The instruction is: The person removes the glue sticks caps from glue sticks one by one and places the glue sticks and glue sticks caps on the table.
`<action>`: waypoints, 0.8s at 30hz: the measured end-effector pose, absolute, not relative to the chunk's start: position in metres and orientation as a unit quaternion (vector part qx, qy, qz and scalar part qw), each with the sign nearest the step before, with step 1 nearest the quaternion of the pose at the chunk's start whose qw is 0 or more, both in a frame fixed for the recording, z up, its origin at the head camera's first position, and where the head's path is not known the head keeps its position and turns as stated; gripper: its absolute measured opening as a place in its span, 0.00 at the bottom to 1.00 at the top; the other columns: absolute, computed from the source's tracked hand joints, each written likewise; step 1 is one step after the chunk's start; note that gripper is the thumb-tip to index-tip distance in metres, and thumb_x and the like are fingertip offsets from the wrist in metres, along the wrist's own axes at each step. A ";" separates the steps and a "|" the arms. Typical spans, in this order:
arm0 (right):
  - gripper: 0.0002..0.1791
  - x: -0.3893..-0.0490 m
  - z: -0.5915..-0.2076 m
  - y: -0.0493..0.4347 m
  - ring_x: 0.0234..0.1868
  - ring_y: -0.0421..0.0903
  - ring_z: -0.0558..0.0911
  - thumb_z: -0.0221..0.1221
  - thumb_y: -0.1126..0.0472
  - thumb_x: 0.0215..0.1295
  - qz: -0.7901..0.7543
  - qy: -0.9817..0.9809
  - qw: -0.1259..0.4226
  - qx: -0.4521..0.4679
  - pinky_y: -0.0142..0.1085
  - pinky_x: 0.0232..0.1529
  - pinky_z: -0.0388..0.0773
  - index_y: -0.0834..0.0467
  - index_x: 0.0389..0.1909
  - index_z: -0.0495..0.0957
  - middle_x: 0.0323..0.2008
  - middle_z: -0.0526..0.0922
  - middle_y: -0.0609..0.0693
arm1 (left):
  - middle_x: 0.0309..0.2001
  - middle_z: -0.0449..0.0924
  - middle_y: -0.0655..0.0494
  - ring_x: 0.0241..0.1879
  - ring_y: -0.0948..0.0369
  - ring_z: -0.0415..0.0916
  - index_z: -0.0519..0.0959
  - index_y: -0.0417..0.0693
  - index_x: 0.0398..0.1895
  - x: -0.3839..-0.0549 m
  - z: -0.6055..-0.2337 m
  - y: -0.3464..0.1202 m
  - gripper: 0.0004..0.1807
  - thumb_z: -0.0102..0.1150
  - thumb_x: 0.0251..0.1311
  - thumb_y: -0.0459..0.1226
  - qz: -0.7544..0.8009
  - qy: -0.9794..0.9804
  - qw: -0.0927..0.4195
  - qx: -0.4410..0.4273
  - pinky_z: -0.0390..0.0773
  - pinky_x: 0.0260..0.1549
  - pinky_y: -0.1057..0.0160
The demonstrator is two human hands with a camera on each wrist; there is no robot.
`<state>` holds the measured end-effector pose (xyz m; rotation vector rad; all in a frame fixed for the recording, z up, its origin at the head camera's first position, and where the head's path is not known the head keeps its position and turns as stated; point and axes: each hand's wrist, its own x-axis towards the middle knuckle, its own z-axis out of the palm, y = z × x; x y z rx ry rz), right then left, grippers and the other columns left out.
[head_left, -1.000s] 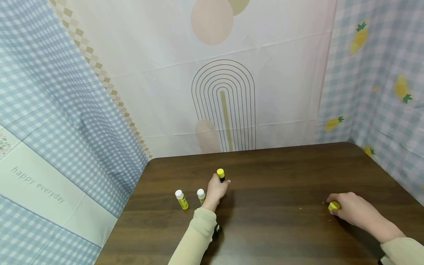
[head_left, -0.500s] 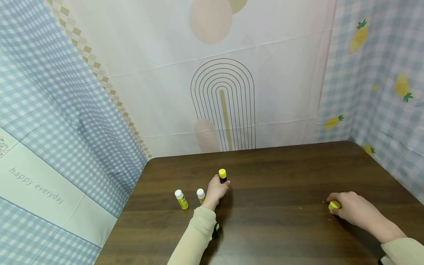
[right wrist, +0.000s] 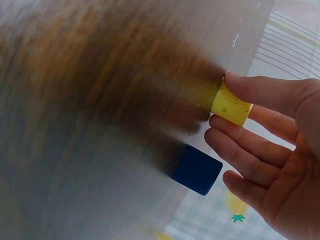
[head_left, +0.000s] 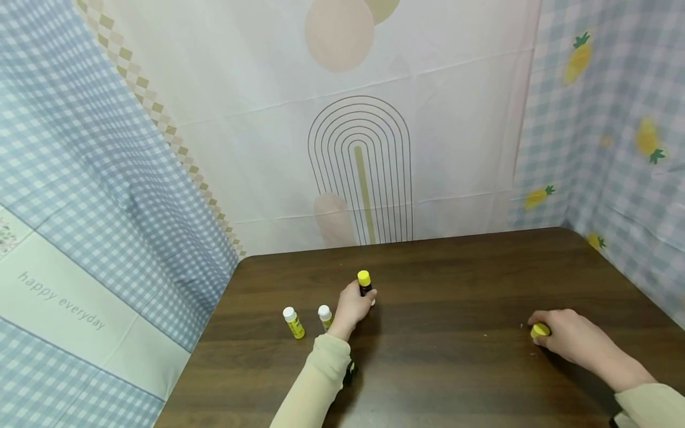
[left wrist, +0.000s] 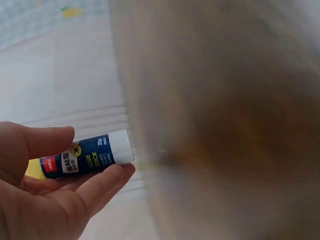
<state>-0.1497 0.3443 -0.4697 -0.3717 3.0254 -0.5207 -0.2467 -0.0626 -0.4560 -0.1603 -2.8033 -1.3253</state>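
In the head view my left hand (head_left: 353,306) grips a dark-labelled glue stick (head_left: 365,283) with a yellow cap on top. The left wrist view shows this glue stick (left wrist: 90,156) between thumb and fingers, its white base close to the tabletop; I cannot tell whether they touch. At the right, my right hand (head_left: 575,339) pinches a small yellow block (head_left: 539,331) at the tabletop. Below it in the right wrist view, a dark blue block (right wrist: 198,170) stands beside the fingers; the hand hides it in the head view.
Two glue sticks with white caps and yellow labels stand left of my left hand: one farther left (head_left: 294,323), one (head_left: 325,317) partly behind my wrist. The brown wooden table (head_left: 439,368) ends at a patterned cloth backdrop (head_left: 460,148). Checked cloth hangs on both sides.
My left hand has shifted slightly to the right with the glue stick, and more of the stick now shows, including its white base. The right hand and yellow block have stayed in place.
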 end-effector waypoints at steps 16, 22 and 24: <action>0.16 -0.154 -0.468 0.342 0.30 0.42 0.78 0.71 0.63 0.57 -0.167 0.978 0.028 -0.125 0.43 0.30 0.75 0.66 0.45 0.83 0.34 0.84 0.51 | 0.44 0.83 0.49 0.42 0.55 0.80 0.78 0.41 0.48 -0.224 -0.358 -0.063 0.15 0.59 0.71 0.45 -0.420 -0.890 0.039 -0.175 0.79 0.43 0.54; 0.23 -0.153 -0.468 0.344 0.33 0.49 0.83 0.72 0.58 0.57 -0.170 0.976 0.033 -0.130 0.49 0.33 0.79 0.66 0.49 0.81 0.36 0.85 0.54 | 0.39 0.84 0.54 0.38 0.59 0.81 0.79 0.44 0.45 -0.210 -0.355 -0.067 0.14 0.59 0.71 0.47 -0.418 -0.884 0.035 -0.206 0.79 0.38 0.58; 0.26 -0.152 -0.467 0.344 0.37 0.55 0.84 0.72 0.55 0.58 -0.172 0.976 0.032 -0.129 0.52 0.35 0.79 0.67 0.51 0.80 0.40 0.85 0.58 | 0.38 0.84 0.55 0.37 0.59 0.81 0.79 0.46 0.43 -0.204 -0.355 -0.068 0.13 0.59 0.71 0.47 -0.416 -0.882 0.037 -0.218 0.79 0.36 0.60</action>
